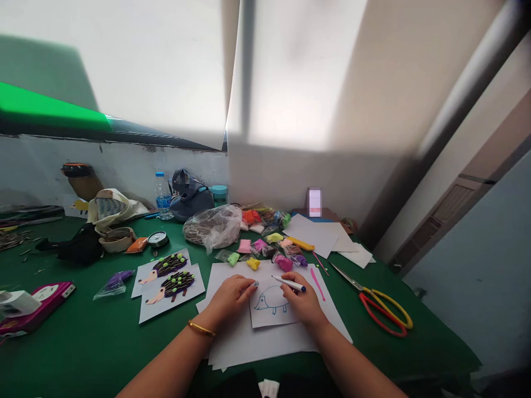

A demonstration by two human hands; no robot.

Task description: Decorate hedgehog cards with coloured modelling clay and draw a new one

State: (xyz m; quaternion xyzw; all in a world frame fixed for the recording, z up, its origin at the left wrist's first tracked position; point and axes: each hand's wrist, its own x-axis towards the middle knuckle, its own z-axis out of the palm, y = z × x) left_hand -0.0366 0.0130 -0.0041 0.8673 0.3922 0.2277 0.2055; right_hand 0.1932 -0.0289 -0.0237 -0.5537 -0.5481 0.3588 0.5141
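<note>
A small white card bearing a blue outline of a hedgehog lies on larger white sheets. My right hand is closed round a white marker with a dark blue end, its tip pointing left above the drawing. At the card's left edge rests my left hand, its fingers pressed together around a small pale thing, probably the marker's cap. To the left lie two finished hedgehog cards with dark bodies and green dots.
Bags of coloured clay lie behind the sheets. Large scissors with red and yellow handles lie at the right, beyond a pink tool. A purple clay bag and a magenta box are at the left.
</note>
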